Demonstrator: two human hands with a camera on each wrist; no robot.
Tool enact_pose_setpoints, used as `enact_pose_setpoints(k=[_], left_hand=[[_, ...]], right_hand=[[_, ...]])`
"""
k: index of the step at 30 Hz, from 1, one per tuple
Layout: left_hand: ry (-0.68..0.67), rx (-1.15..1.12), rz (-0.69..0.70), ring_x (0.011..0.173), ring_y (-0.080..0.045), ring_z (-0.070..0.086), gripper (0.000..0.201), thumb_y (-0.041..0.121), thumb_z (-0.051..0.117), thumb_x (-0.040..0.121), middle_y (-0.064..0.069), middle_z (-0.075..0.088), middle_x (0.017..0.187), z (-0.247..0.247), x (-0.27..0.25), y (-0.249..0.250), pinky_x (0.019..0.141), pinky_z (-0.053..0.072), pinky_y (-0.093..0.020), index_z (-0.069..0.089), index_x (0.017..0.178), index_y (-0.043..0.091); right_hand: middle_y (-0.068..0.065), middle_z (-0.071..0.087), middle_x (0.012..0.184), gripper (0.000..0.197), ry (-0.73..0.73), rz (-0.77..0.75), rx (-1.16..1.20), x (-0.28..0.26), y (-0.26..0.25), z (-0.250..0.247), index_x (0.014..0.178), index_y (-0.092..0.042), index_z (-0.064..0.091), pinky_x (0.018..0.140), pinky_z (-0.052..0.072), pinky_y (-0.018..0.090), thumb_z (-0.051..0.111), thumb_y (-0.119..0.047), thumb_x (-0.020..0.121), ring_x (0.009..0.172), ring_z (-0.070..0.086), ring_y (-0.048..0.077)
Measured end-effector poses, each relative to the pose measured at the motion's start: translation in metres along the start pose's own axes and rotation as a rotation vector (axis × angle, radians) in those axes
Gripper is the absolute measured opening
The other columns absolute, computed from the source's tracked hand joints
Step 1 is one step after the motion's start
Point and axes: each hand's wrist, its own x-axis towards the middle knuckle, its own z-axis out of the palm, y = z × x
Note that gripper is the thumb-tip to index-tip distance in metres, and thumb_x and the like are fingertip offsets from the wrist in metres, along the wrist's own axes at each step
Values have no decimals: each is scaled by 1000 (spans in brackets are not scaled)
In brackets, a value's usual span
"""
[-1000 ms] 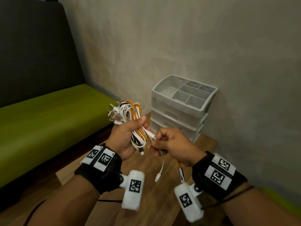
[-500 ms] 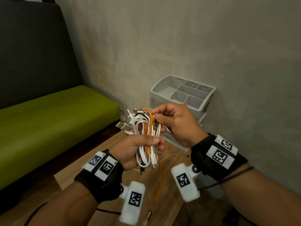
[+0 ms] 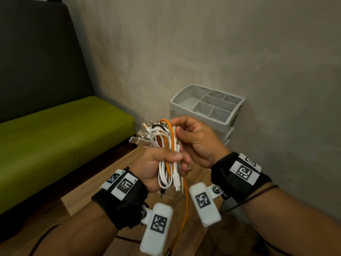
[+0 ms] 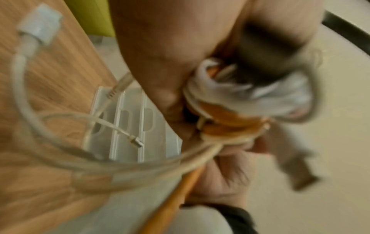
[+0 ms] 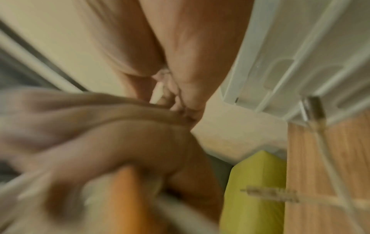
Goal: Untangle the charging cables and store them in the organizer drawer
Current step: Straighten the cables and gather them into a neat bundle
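Since half a second ago little shifts: left hand (image 3: 156,163) grips cable bundle (image 3: 164,143) above tabletop (image 3: 103,183); right hand (image 3: 195,143) pinches its top loops. Untangling step; next, free orange cable (image 3: 185,206).

We are seeing open air above the wooden counter (image 3: 103,183), between it and the grey organizer (image 3: 206,108) standing at its far end against the wall (image 3: 203,43). Our left hand (image 3: 153,167) and right hand (image 3: 197,143) are crowding the space just in front of the drawer fronts, with the cable bundle (image 3: 164,143) in the left grip blocking that approach. An orange cable (image 3: 185,206) is hanging down between our wrists. The green bench seat (image 3: 55,137) is bounding the counter on the left; the organizer's top tray is lying open from above.
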Motion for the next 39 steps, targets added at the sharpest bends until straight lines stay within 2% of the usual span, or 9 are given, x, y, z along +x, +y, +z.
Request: enact_pose_setpoints(k=[5,10,12,14,18,24,31,36,39], left_hand=[[311,52,143,68,-24,65,21,8,66,68,-17,67,76,-6,11,2,66,56,-31,67,85,-4],[415,18,229,92,-21,68,27,10,58,80,-12,69,95,-6,11,1,82,55,-34,64,107,11],[391,47,224,84,-18,70,24,9,53,87,-8,73,84,-4,8,0,81,54,-34,75,91,19],[387,99,198,65,-23,67,25,16,58,81,-7,69,69,1,4,1,57,54,-31,78,68,25],[428,163,257,59,-28,54,12,26,66,68,-11,60,68,2,5,-3,46,37,-28,74,60,28],[256,417,351,88,-18,68,28,11,80,64,-1,73,87,-13,-7,-2,71,55,-30,78,85,29],[-203,490,-9,138,-29,40,117,38,94,49,-12,43,150,-54,-36,39,109,37,-46,34,148,20],[210,1591,68,120,-2,54,127,63,88,36,10,53,139,4,-20,55,98,45,-22,36,145,26],[162,2038,82,109,-11,59,120,63,87,41,9,61,125,22,3,34,85,44,-25,32,141,28]], right_hand=[[14,58,129,100,136,160,-174,-10,2,5,136,-18,45,85,52,39,87,-55,52,110,60,24],[2,65,126,81,-99,219,-571,-20,13,23,134,-25,48,102,48,46,87,-35,63,117,61,17],[4,69,117,69,-130,239,-650,-21,13,31,125,-27,57,97,51,49,86,-38,64,111,65,21],[6,74,99,48,-101,235,-701,-21,9,30,112,-21,64,85,58,48,83,-20,69,94,72,24],[-10,64,51,28,2,145,-886,-22,2,33,79,-29,61,43,48,20,67,-2,77,46,61,6],[-14,59,52,27,-18,149,-1015,-23,-3,28,74,-33,55,47,43,19,71,-10,73,44,53,-1],[-8,55,67,16,-121,79,-1552,-22,-22,3,79,-23,56,51,33,21,70,-22,73,57,48,6],[-3,54,73,14,-210,68,-1840,-18,-17,5,86,-22,56,55,39,28,64,-26,75,63,50,18],[1,58,75,10,-335,65,-1880,-17,-9,14,76,-16,58,60,46,31,64,-24,75,69,57,20]])
